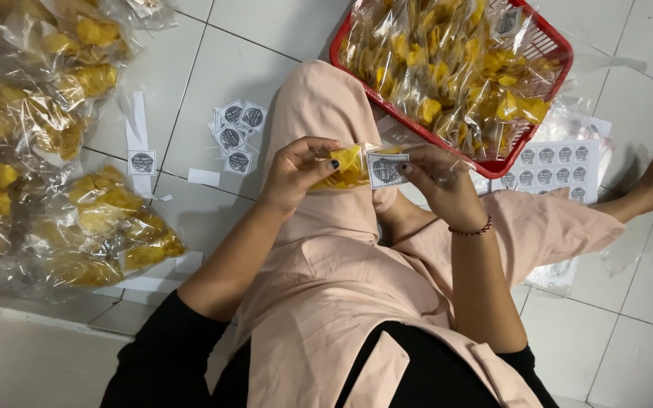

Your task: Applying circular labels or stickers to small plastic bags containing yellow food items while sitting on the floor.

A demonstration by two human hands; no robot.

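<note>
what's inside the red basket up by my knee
The red basket holds clear bags of yellow chips, heaped above the rim. The heap covers the basket's bottom, so anything underneath is hidden.

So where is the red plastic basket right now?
Head view, upper right: the red plastic basket, full of bagged yellow chips, sits on the tiled floor beyond the right hand.

1 head-worn view looks steeply down, close over the person's lap and the tiled floor point(266, 45) around it.

White tiled floor point(281, 45) carries a red basket point(561, 45), chip bags point(100, 219), and cut stickers point(236, 136).
</note>
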